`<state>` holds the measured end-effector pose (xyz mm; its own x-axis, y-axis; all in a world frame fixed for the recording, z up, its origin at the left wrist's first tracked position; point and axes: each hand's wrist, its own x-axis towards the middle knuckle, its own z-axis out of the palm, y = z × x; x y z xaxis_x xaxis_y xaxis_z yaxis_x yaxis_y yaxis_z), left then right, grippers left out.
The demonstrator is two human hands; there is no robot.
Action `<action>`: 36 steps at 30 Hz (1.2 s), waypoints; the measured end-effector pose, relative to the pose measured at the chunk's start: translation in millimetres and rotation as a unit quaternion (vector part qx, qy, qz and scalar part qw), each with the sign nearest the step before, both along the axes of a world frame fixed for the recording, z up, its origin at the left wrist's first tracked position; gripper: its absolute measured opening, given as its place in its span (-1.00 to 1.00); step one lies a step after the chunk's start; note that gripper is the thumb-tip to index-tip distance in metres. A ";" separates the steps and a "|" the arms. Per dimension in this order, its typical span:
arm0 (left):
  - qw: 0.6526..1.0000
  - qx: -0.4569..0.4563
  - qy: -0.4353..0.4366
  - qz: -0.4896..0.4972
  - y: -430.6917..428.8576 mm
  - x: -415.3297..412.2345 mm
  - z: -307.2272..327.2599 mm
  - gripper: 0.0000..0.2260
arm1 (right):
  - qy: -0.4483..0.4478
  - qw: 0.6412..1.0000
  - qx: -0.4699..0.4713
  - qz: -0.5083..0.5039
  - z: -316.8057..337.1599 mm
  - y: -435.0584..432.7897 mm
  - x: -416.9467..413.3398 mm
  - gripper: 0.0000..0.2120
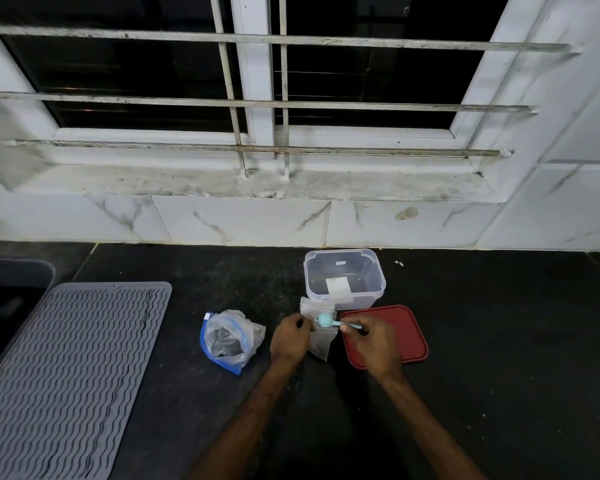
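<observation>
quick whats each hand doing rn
Left hand: pinches the small bag.
Right hand: holds the blue spoon.

light: dim and flat, nothing coming through the black window panes [153, 74] | shadows: soft, dark countertop [499, 341] swallowing detail | glare: faint sheen on wall tiles [243, 220] | focus: centre fairly sharp, slightly smeary | edges: wide-angle bend bowing the window bars [118, 31]

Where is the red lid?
Head view, right of centre: the red lid lies flat on the counter, in front of the clear tub, partly behind the right hand.
</observation>
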<state>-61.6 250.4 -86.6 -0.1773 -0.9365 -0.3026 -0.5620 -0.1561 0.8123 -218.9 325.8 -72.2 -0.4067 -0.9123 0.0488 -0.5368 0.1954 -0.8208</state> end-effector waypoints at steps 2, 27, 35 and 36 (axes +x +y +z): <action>1.000 0.003 0.003 0.004 0.3 -0.8 0.4 -0.76 | -0.003 1.000 0.002 0.006 -1.2 1.2 0.5 -0.89; 0.999 0.021 0.035 0.025 -1.7 -4.4 -8.7 -0.71 | 0.015 0.999 0.037 -0.022 3.1 9.5 -3.3 -0.82; 0.990 0.071 0.071 0.099 -3.8 -11.3 -2.3 -0.74 | -0.226 0.969 0.054 -0.079 -1.8 18.8 -6.0 -0.78; 0.990 0.075 0.069 0.099 -3.9 -11.7 -1.6 -0.73 | -0.240 0.966 0.055 -0.079 -2.1 20.8 -5.4 -0.79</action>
<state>-73.3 246.5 -88.2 -0.0449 -0.9035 -0.4262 -0.3931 -0.3763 0.8390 -224.3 346.6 -74.3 -0.4933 -0.8257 -0.2736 -0.0568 0.3445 -0.9371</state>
